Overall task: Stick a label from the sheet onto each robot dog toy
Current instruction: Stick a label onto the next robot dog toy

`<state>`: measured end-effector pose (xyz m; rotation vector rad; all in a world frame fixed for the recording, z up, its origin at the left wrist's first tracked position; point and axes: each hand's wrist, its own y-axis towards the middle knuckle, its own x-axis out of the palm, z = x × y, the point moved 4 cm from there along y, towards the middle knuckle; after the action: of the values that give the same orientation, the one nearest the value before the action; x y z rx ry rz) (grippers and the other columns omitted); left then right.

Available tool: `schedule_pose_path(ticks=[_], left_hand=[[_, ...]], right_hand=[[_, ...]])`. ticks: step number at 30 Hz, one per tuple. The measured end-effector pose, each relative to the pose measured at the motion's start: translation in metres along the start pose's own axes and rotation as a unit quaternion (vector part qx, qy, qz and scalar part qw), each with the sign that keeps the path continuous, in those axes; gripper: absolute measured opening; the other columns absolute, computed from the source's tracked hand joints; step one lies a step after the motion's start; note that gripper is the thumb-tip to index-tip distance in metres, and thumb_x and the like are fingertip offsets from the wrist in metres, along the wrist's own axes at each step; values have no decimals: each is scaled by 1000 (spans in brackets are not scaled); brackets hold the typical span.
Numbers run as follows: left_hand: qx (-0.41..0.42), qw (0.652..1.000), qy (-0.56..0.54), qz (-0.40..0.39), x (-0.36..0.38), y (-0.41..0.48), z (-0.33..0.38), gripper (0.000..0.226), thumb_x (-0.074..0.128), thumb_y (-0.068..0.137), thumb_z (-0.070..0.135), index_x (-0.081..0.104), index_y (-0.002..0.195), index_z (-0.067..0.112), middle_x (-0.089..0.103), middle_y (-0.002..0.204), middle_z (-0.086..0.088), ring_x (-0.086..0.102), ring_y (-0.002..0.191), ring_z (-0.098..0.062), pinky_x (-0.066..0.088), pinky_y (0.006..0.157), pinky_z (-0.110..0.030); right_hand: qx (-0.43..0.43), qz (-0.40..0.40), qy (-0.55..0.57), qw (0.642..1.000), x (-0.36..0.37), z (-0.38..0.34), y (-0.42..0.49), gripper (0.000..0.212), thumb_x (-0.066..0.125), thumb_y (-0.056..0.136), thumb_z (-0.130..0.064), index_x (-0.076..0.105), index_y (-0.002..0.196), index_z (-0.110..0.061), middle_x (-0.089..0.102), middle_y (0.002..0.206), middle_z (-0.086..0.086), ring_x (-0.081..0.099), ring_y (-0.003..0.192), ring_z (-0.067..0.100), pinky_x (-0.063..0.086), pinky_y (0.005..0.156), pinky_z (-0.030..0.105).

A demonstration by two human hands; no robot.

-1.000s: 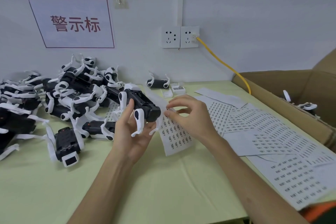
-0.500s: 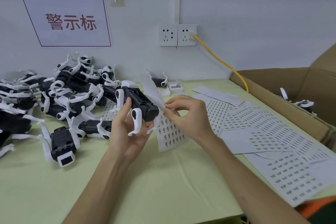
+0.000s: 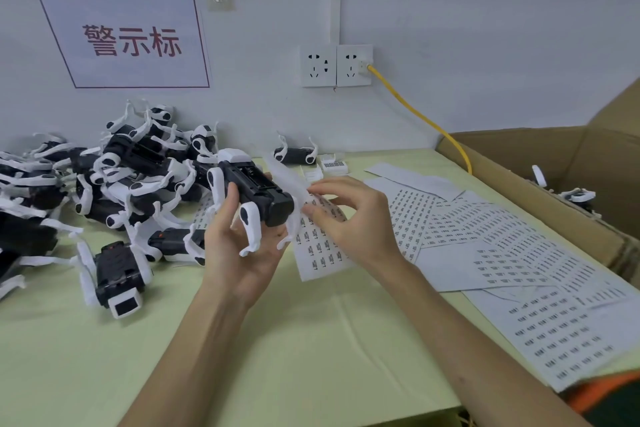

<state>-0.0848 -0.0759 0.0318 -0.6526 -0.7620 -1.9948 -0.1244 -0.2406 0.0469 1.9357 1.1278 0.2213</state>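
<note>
One robot dog toy is gripped belly-up at centre in the left hand; a label sheet at its 3 o'clock is pinched by the right hand. No label is seen stuck yet; a pile at 9 o'clock remains.

A pale green bench meets a white wall bearing twin sockets and a red-lettered sign.

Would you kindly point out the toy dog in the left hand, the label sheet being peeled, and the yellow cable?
toy dog (image 3: 261, 196), head view, on its black body.
label sheet (image 3: 320, 253), head view, on its printed lower half.
yellow cable (image 3: 420, 118), head view, mid-length against the wall.
</note>
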Motion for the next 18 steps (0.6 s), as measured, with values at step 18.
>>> schedule_pose_path(ticks=[18], left_hand=[[-47, 996, 73, 13, 7, -3, -4, 36, 53, 96, 40, 78, 111, 19, 74, 113, -7, 71, 107, -23, 57, 86, -33]], right_hand=[[15, -4, 25, 1000, 1, -3, 0, 7, 81, 79, -3, 78, 76, -9, 73, 79, -7, 68, 80, 8, 52, 71, 23]])
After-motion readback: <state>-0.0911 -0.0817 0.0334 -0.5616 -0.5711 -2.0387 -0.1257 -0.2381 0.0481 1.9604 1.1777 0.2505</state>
